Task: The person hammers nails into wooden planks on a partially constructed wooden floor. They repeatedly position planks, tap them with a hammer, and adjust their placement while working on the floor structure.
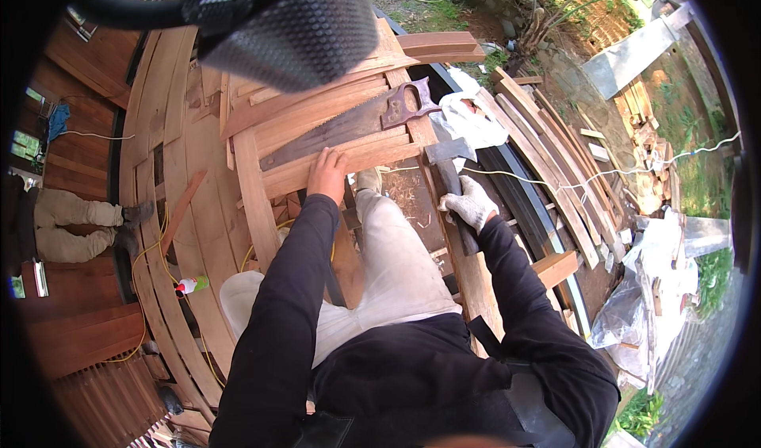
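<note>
My bare left hand [327,173] lies over a wooden slat [376,150] of a ladder-like timber frame, its fingers curled over the top edge and the thumb hidden. In a white knit glove, my right hand [471,203] is closed around the dark handle of a hatchet [443,171]. The hatchet's metal head [449,150] points away from me, beside the frame's right-hand rail [423,136]. Just beyond my left hand, a handsaw [339,124] rests flat across the slats, with its brown wooden grip to the right.
Long planks [205,234] run along the left, with a small red-capped bottle [191,285] and a yellow cord [138,263]. Another person's legs [74,225] show at far left. Dark beams [517,189], stacked boards [550,168] and a white cable [538,181] lie right.
</note>
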### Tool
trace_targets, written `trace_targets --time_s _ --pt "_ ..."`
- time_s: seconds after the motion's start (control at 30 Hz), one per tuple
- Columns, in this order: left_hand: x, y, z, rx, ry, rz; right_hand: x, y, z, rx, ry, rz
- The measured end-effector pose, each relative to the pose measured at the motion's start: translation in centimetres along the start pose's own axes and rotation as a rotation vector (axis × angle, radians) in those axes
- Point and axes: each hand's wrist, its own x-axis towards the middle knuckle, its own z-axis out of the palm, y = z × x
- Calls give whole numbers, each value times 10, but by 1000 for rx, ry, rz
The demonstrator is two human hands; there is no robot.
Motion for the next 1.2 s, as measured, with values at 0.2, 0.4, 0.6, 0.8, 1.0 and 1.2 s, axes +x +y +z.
trace_targets --time_s 0.2,0.4,0.6,0.8,1.0,1.2 --pt "-19 -40 -10 -270 49 111 -89 22 -4 -348 80 5" --pt "-109 -87 -67 40 170 -370 -164 81 -14 -570 99 14" --pt "-143 -107 -70 -238 18 -968 -201 92 -11 -858 201 1" --pt "-143 -149 -27 -293 41 -860 -215 81 -10 -1075 125 105" --pt "-154 -129 -29 -428 138 -919 -162 38 -24 -1139 69 74" --pt "-153 -96 -63 -426 102 -985 -1 -23 -8 -981 404 -677"
